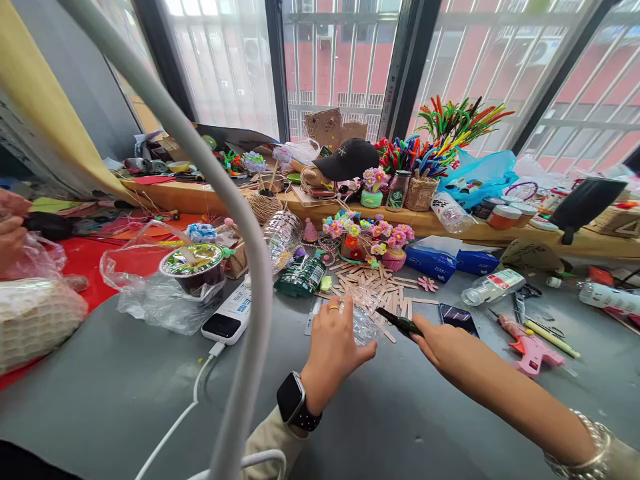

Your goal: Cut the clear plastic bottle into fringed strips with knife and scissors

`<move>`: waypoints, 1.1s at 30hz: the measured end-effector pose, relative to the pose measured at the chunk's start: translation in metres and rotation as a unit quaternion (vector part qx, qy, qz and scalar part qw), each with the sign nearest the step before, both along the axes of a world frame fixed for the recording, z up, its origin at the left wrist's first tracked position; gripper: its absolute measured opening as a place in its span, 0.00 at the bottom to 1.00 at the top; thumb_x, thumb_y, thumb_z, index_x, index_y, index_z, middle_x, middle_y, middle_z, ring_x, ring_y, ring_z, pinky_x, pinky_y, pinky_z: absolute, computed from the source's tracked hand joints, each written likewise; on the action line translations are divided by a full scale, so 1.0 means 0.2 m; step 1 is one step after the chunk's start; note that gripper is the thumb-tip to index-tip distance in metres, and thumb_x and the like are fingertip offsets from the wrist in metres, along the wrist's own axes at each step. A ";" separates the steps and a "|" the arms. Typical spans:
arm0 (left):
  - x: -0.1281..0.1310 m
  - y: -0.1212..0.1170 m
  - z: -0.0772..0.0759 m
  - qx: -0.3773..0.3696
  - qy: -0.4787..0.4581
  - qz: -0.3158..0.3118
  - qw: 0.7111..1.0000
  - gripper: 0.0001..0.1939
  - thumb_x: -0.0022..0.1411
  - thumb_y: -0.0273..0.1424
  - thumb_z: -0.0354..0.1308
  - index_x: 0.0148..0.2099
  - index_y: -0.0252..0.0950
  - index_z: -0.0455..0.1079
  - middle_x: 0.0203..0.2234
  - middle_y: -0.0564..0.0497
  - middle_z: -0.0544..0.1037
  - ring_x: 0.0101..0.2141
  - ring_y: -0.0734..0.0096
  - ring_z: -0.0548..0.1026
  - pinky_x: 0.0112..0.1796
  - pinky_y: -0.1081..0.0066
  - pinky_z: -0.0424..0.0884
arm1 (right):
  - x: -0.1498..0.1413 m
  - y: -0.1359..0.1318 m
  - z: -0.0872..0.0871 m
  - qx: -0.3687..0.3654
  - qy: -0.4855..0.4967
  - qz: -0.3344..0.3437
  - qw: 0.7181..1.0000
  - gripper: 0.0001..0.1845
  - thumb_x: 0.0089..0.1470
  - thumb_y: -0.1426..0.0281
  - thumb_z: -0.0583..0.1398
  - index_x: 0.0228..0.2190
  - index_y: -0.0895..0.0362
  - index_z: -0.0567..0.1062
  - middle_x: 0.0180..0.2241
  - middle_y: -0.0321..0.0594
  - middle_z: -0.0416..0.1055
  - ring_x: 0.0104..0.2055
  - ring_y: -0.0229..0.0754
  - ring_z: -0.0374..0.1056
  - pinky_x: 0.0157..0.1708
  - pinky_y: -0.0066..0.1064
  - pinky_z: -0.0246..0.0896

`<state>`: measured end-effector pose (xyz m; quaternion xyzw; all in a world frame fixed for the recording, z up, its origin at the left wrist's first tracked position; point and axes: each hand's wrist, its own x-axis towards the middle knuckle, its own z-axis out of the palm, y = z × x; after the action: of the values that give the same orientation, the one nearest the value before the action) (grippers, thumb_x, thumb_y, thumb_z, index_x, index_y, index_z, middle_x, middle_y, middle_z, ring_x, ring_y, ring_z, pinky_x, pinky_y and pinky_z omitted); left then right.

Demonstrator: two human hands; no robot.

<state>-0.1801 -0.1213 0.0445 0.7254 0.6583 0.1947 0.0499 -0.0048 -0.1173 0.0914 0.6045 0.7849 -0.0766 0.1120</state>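
Near the middle of the table my left hand [336, 347] is open, its thumb held wide of the fingers. Its fingertips reach over a crumpled piece of clear plastic [366, 325]; whether they press on it I cannot tell. From the right comes my right hand [435, 340], closed around a slim dark tool [400, 323] whose exact kind is unclear. The tool's black end points left, above the right side of the plastic. Just behind lie several loose wooden craft sticks [395, 293]. A dark phone [457, 320] lies beyond my right hand.
A white cable arm [257, 293] crosses the view at left, near a white power bank [229, 313]. A green bottle piece [301, 276] and flower crafts [395, 243] stand behind. At right lie a pink glue gun [533, 343] and clear bottle [493, 287]. Another person's hand [11, 223] shows far left.
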 end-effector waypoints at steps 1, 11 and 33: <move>-0.01 0.00 0.00 -0.002 -0.003 0.000 1.000 0.40 0.44 0.43 0.58 0.56 0.29 0.54 0.49 0.35 0.64 0.49 0.49 0.62 0.47 0.57 0.61 | 0.01 -0.01 -0.01 0.000 -0.004 -0.001 1.000 0.12 0.57 0.71 0.45 0.40 0.58 0.65 0.29 0.48 0.75 0.31 0.51 0.71 0.21 0.28 0.45; -0.06 0.02 0.02 -0.004 -0.076 -0.001 0.997 0.38 0.43 0.43 0.59 0.54 0.31 0.55 0.48 0.38 0.65 0.47 0.52 0.65 0.45 0.57 0.63 | 0.09 0.00 -0.07 0.077 0.108 -0.005 0.991 0.16 0.58 0.69 0.42 0.41 0.60 0.64 0.29 0.46 0.74 0.30 0.46 0.70 0.25 0.29 0.51; -0.16 0.06 0.10 -0.111 -0.153 -0.006 0.982 0.29 0.52 0.53 0.46 0.48 0.40 0.67 0.42 0.47 0.74 0.42 0.57 0.71 0.40 0.63 0.66 | 0.01 -0.06 -0.14 0.043 0.163 -0.037 0.985 0.17 0.58 0.66 0.40 0.41 0.58 0.63 0.27 0.44 0.73 0.30 0.48 0.71 0.23 0.28 0.50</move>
<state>-0.2131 -0.1092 0.0641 0.6807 0.6563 0.2289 0.2313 -0.0019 -0.1287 0.0643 0.6169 0.7723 -0.1440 -0.0466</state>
